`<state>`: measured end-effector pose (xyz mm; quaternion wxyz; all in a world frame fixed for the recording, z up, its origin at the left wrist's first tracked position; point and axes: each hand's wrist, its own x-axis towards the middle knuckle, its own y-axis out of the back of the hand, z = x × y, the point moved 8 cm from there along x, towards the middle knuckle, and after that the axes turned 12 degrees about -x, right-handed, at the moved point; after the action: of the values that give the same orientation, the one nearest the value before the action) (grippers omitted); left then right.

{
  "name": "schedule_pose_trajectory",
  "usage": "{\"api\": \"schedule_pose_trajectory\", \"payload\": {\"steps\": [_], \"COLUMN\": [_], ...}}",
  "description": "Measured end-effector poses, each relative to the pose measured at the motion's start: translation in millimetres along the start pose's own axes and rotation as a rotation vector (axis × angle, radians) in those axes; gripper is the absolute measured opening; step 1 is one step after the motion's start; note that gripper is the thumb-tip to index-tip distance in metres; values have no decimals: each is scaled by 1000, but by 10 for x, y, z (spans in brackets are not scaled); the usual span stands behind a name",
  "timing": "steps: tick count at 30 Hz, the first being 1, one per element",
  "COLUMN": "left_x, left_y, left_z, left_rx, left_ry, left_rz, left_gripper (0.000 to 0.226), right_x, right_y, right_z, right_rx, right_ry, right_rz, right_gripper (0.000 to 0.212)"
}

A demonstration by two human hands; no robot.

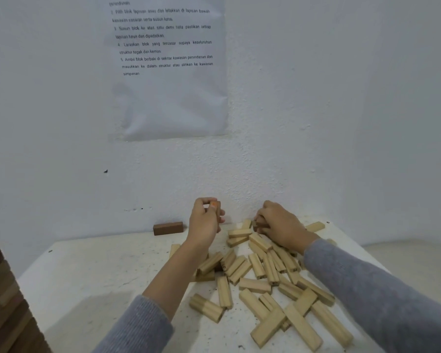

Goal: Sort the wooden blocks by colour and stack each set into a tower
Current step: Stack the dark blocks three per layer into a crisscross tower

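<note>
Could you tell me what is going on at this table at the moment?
A person is sorting wooden blocks by colour. The left hand holds a dark block raised near the wall, while the right hand grips a second dark block at the far edge of the pile of light blocks. A third dark block lies alone by the wall, and a stack of dark blocks stands at the near left. The light blocks lie scattered, unstacked.

A plain indoor work corner set up as a task station: a speckled white table stands against a rough white wall, a printed instruction sheet is stuck above the table, and wooden blocks lie on it.
</note>
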<state>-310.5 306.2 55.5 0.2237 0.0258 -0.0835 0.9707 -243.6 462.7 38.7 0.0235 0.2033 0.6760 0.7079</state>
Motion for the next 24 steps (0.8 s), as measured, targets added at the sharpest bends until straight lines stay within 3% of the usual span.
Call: {"api": "schedule_pose_trajectory", "payload": {"steps": [7, 10, 17, 24], "left_x": [-348, -630, -1284, -1844], "left_y": [211, 287, 473, 620], "left_z": [128, 115, -115, -93], "left_rx": [-71, -65, -39, 36], "left_ry": [64, 96, 204, 154], "left_rz": [31, 33, 49, -63], "left_gripper": [20, 23, 19, 11], "right_x": [-342, -608, -1328, -1850], "right_y": [397, 578, 669, 486], "right_z": [3, -156, -676, -1082], "right_rx": [524, 713, 969, 886], "right_ry": [-107, -152, -183, -156], "right_rz": [272, 263, 146, 57], "right_gripper": [25, 32, 15, 13]}}
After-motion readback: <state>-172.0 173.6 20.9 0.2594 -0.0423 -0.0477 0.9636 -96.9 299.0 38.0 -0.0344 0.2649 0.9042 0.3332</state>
